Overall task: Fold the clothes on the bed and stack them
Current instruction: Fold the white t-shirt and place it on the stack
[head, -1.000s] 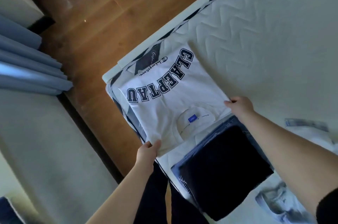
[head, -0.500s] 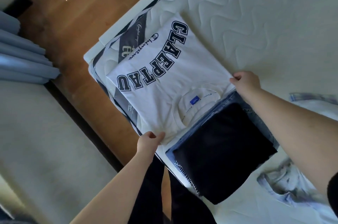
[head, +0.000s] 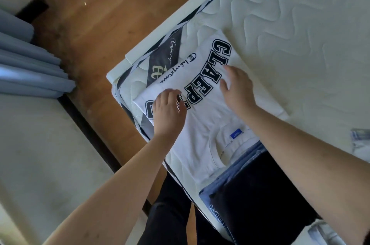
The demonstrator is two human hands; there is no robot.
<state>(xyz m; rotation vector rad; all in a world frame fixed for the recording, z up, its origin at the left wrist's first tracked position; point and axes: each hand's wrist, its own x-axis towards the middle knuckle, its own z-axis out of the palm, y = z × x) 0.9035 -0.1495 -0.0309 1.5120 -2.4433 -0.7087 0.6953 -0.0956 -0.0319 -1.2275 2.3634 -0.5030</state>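
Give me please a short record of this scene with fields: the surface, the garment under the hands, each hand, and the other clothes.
surface: white quilted mattress, at its corner beside a wooden floor
garment: folded white T-shirt with black block letters, lying flat, collar toward the person
left hand: left hand rests palm down on the shirt's lettering
right hand: right hand lies flat on the shirt, fingers spread
stack: folded dark navy garment on top of folded blue denim, beside the shirt's collar
other: pale clothing at the right edge, unfolded
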